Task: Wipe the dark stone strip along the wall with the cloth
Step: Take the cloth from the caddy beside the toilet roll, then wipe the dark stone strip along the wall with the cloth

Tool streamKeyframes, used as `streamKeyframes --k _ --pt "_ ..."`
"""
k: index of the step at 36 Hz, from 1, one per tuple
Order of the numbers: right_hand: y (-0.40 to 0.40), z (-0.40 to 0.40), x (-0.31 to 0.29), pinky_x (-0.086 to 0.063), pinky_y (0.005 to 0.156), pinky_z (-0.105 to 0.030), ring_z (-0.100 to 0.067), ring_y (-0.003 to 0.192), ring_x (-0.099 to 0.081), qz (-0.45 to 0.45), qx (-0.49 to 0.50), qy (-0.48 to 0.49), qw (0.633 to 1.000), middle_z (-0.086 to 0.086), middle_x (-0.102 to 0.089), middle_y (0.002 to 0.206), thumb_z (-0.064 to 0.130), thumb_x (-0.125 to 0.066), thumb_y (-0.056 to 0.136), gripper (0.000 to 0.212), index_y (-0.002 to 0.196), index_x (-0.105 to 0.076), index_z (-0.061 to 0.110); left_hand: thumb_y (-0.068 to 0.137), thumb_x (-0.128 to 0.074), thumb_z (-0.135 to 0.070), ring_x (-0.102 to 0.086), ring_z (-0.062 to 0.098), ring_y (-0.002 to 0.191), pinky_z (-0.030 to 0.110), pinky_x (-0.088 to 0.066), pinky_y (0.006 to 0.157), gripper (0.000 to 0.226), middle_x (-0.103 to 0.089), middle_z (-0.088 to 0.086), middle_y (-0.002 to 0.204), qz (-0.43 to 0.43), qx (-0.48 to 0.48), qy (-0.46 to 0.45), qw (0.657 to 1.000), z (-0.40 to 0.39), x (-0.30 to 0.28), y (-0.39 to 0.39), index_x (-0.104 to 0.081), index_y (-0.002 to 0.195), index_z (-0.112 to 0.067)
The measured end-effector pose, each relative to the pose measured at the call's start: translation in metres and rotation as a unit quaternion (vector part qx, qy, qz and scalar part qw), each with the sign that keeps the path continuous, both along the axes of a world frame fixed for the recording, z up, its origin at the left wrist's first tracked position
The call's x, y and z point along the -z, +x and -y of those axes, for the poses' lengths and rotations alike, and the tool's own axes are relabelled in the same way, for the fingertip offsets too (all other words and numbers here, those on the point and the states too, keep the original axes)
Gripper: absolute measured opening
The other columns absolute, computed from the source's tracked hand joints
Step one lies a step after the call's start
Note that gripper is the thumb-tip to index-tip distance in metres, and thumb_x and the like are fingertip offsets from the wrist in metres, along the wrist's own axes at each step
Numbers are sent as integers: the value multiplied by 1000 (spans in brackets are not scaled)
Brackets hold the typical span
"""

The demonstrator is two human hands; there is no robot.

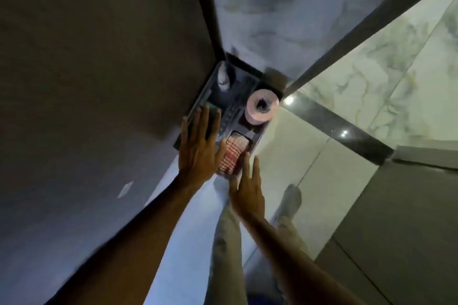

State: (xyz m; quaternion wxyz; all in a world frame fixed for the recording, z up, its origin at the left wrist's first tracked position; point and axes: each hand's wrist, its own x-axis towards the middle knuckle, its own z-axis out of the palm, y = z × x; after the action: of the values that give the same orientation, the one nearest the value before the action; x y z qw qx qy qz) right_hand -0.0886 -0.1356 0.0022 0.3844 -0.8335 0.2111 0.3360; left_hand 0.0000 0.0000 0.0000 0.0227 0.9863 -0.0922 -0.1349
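— Down in the corner where the walls meet, what have you got?

— My left hand is stretched out flat, fingers spread, holding nothing, reaching over the near-left edge of a dark tray that sits on the floor. My right hand is just below it, also flat with the fingers loosely apart and empty, its fingertips at the tray's near end.

— Where is the cloth?

— A red and white checked cloth lies folded in the tray's near compartment, between my two hands. I cannot tell whether either hand touches it.

— What else is in the tray?

— A roll of pale paper stands on end in the far right part, and something pale and blurred lies at the far left.

— And the dark stone strip?

— The dark stone strip runs along the floor to the right of the tray, glossy, with two spots of light on it, well apart from both hands.
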Motion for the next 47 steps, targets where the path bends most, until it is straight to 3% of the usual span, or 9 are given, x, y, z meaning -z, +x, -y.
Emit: streamKeyframes --k 5,8,11,15,19,27,33,42,47 --pt "28 -37 102 -26 136 -36 -26 170 -22 33 42 26 998 -9 -20 185 44 -33 115 68 175 -23 16 113 -28 -58 -11 37 170 62 -10 138 77 -11 19 183 27 17 -6 999 15 89 30 -11 176 -16" --pt "37 -49 160 -24 140 -50 -37 173 -12 10 28 22 999 -16 -12 186 40 -43 117 69 176 -19 12 114 -23 -57 -12 37 170 64 -15 136 76 -14 17 184 41 37 -29 998 21 135 39 -12 176 -15" --pt "46 -54 208 -18 141 -44 -37 174 -11 -10 7 -46 999 -17 -8 185 34 -54 114 79 175 -13 6 112 -25 -56 -16 37 170 63 -11 138 77 -17 17 183 51 56 -21 997 23 168 43 -14 175 -15" --pt "47 -64 235 -43 130 -57 -38 174 11 -14 18 -67 997 -13 14 186 47 -64 110 105 176 12 18 112 -25 -59 -19 38 169 62 -14 135 76 -19 15 183 81 96 19 992 19 198 36 -11 175 -19" --pt "43 -70 244 -57 119 -49 -45 173 10 6 -43 -134 990 -17 17 185 35 -66 111 104 176 12 15 113 -30 -60 -27 39 166 63 -23 133 75 -28 16 180 123 106 16 987 17 208 39 -16 173 -17" --pt "44 -61 222 -50 123 -61 -42 173 -13 -10 31 -56 998 -18 -2 186 31 -73 107 103 178 2 18 112 -24 -64 -15 40 169 63 -10 136 81 -14 18 183 98 123 -19 987 14 203 41 -5 175 -17" --pt "34 -44 157 -56 114 -57 -44 152 -50 6 10 -41 999 -16 -42 170 25 -52 113 54 164 -40 12 109 -27 -65 -1 39 171 61 -4 137 88 0 20 184 33 130 -28 991 16 160 42 4 176 -17" --pt "8 72 30 -50 126 -50 -30 161 -46 64 -59 41 995 -3 -29 182 18 -55 115 63 173 -31 22 111 -44 -48 -28 48 164 70 -32 129 78 -27 28 177 34 161 -76 983 67 41 16 -23 173 -6" --pt "-7 156 33 -31 139 -33 -18 174 -19 69 -70 -32 995 3 -5 188 17 -57 115 77 178 -13 25 108 -50 -45 -34 44 162 63 -31 132 74 -32 24 176 58 221 -96 969 128 22 -6 -32 170 -8"
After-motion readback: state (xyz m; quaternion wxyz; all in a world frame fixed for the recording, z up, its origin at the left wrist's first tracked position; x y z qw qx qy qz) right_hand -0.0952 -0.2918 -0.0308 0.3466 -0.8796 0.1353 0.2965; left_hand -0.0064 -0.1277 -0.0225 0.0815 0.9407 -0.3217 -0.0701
